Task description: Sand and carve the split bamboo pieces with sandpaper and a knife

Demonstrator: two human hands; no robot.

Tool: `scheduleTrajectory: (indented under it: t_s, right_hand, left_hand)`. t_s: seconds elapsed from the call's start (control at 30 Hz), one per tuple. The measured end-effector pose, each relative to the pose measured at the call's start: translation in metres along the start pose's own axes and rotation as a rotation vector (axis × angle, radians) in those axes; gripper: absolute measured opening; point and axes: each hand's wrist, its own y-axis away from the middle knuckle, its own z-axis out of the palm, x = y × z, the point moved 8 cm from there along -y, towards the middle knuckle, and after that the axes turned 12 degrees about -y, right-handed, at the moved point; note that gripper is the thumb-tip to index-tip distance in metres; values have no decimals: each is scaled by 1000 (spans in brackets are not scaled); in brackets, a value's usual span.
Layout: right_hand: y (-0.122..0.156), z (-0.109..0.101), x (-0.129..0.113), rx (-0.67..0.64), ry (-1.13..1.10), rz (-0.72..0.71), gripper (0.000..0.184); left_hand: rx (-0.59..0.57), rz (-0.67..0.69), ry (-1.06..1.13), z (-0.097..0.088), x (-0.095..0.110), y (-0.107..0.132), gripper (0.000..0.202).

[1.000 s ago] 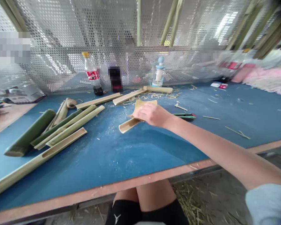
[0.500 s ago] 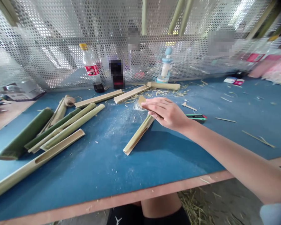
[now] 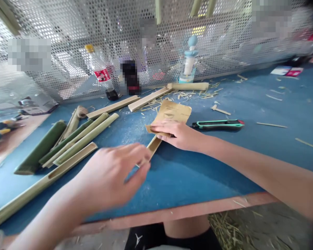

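My right hand (image 3: 178, 135) presses a sheet of brown sandpaper (image 3: 172, 111) down over a split bamboo strip (image 3: 154, 146), and the sheet's far part sticks out past my fingers. Only the strip's near section shows, as the sandpaper and my hand cover the rest. My left hand (image 3: 111, 175) is motion-blurred at the strip's near end, its thumb and fingers on either side of it. Whether those fingers grip the strip is hard to see.
A green-and-black utility knife (image 3: 217, 124) lies right of the sandpaper on the blue tabletop (image 3: 211, 166). Split bamboo lengths (image 3: 78, 137) lie at the left, with shavings and strips (image 3: 148, 99) behind. Bottles (image 3: 100, 71) stand against a perforated metal screen (image 3: 67, 41).
My left hand has entered the view at the strip's near end. The sandpaper now lies spread under my right hand over the strip. The view has tilted and shifted.
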Motion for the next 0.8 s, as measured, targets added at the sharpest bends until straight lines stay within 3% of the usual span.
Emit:
scheduleTrajectory:
  t_s: [0.1,0.2,0.3,0.47,0.63,0.7,0.8]
  right_hand:
    - [-1,2,12,-17,-5,-4,35]
    - [-1,-2,18,5,52,6,37]
    - [0,6,9,-19,48,7,38]
    - [3,25,-10,-194,-37,-51,39]
    - [-10,-2,18,-34,8,53,33]
    - [-12,-1,17,-26,-11,53,32]
    - [-11,12,2,-105,-66,-8,31]
  left_hand:
    - [-239,106,-332,41,-9,-27,44]
    - [-293,113,-395,67,-15,-40,48]
    - [-246,105,-422,75,-16,-37,46]
    - [-196,142,-414,77,-11,-27,35]
    - [108,189,-415,60,-4,-26,35]
    - [207,224,-389,57,-3,-23,30]
    - [258,265,-339,56,-4,-19,25]
